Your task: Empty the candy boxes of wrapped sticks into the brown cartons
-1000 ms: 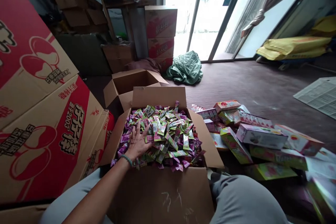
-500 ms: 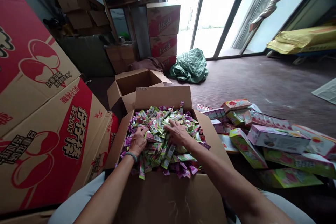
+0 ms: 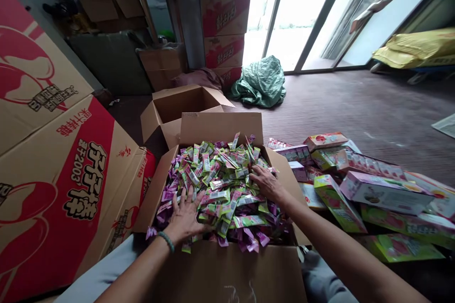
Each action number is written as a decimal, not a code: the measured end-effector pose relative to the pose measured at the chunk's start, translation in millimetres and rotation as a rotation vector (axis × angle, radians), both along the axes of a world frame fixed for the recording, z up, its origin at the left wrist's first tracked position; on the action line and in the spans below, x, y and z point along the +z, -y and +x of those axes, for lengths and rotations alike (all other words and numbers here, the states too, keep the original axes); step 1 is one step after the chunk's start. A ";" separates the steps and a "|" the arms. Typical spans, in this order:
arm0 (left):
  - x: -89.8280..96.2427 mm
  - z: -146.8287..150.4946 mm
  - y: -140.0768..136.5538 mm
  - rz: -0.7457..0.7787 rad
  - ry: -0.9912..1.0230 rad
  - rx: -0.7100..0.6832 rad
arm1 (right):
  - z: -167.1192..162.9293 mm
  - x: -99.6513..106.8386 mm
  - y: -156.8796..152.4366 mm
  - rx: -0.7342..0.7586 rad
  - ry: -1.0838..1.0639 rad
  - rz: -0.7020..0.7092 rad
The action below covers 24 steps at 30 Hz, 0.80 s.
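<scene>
A cardboard box (image 3: pixel 227 125) with its flaps folded out stands between my legs, heaped with small green and purple wrapped candy packets (image 3: pixel 216 170). My left hand (image 3: pixel 186 215) lies on the near left part of the heap, fingers spread and palm down, a bracelet at its wrist. On the right side of the heap rests my right hand (image 3: pixel 266 181), its fingers apart and touching packets near the box's right edge. Neither hand grips a packet that I can make out. A few purple packets hang over the box's near edge.
Large red and tan cartons (image 3: pixel 85 175) stack up on the left. Behind the box is another open carton (image 3: pixel 188 104), beside a green crumpled sack (image 3: pixel 261 80). Several small candy boxes (image 3: pixel 387 191) lie piled on the floor at right. A glass door (image 3: pixel 284 19) stands beyond.
My hands have moved apart: the left toward the near left with its fingers spreading, the right toward the box's right side. The packets have been spread about. The view has tipped downward.
</scene>
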State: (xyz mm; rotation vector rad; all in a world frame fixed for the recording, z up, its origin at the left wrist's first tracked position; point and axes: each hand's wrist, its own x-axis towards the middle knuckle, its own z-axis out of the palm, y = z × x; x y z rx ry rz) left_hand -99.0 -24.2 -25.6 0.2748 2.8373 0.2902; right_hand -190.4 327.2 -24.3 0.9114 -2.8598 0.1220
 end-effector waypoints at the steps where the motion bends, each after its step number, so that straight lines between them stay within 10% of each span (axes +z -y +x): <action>1: -9.3 -0.2 -5.7 -0.051 0.001 0.007 | 3.3 -13.6 -1.8 -0.026 -0.014 -0.031; 8: -32.0 -28.9 -22.5 -0.096 -0.030 0.014 | -0.2 -28.3 -6.2 -0.106 0.096 -0.038; 14: 38.0 -33.5 20.1 -0.007 0.285 -0.075 | -2.1 59.4 -28.7 -0.001 0.335 -0.020; 18: 91.8 -64.2 28.6 0.105 0.110 -0.038 | -36.2 99.3 -8.4 -0.145 0.117 -0.147; 24: 74.1 -150.0 -27.6 -0.001 -0.156 -0.114 | -118.9 66.1 39.4 -0.114 0.177 0.062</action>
